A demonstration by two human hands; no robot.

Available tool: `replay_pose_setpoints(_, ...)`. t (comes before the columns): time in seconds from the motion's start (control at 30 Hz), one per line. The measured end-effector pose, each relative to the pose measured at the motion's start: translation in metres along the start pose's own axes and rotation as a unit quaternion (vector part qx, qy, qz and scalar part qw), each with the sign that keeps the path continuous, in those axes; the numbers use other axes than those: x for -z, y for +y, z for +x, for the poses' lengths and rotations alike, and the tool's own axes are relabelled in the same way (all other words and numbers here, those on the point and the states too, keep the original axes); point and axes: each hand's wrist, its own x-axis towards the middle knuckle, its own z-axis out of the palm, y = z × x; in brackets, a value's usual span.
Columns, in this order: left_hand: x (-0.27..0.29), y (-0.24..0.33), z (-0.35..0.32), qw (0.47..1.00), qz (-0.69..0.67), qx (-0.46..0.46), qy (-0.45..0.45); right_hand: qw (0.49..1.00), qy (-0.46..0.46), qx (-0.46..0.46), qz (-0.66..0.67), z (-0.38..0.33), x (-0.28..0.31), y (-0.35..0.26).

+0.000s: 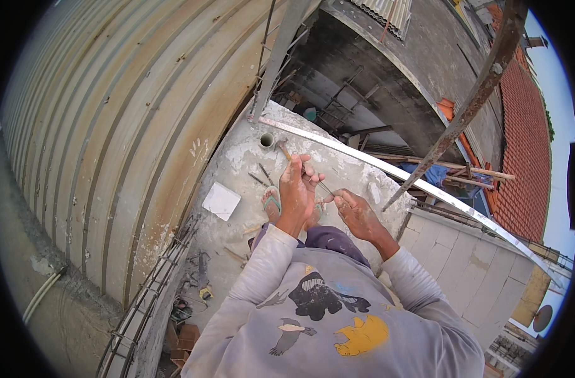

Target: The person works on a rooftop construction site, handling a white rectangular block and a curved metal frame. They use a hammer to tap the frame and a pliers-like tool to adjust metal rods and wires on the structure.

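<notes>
In front of my body, my left hand (295, 194) is closed around a hammer (287, 153), its small head pointing away from me and its wooden handle running into my fingers. Just to the right, my right hand (359, 215) pinches the near end of a thin rod (325, 188). The rod's other end runs into my left hand, where my fingers hide it. Beyond the hammer head, an upright grey pipe (266, 140) opens out of the concrete. Two dark rods (259, 178) lie on the concrete near my sandalled foot (271, 200).
A white block (221, 201) lies left of my feet. Corrugated metal sheeting (130, 126) rises at the left, with a rebar cage (145, 283) below it. A long pale bar (375, 162) runs along the right edge, above a drop. A rusty pole (451, 132) slants across the right.
</notes>
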Motion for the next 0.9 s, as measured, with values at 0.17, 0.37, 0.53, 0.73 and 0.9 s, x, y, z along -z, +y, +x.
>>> replay_pose_setpoints(0.17, -0.022, -0.049, 0.012, 0.994, 0.092, 0.041, -0.041, 0.991, 0.125, 0.052, 0.017, -0.045, 0.013, 0.056)
replay_pose_setpoints(0.37, -0.031, -0.141, -0.005, 0.909, 0.317, 0.22, -0.158, 0.956, 0.29, -0.049, 0.019, -0.137, 0.032, 0.16)
replay_pose_setpoints(0.53, -0.041, -0.205, 0.006, 0.771, 0.514, 0.274, -0.257, 0.833, 0.527, -0.172, -0.012, -0.198, 0.048, 0.33)
replay_pose_setpoints(0.73, -0.051, -0.304, 0.101, 0.562, 0.721, -0.02, -0.406, 0.842, 0.491, -0.218, 0.05, -0.166, 0.158, 0.485)
replay_pose_setpoints(0.9, -0.066, -0.372, 0.175, 0.381, 0.803, -0.105, -0.446, 0.923, 0.356, -0.145, 0.001, -0.089, 0.235, 0.517)
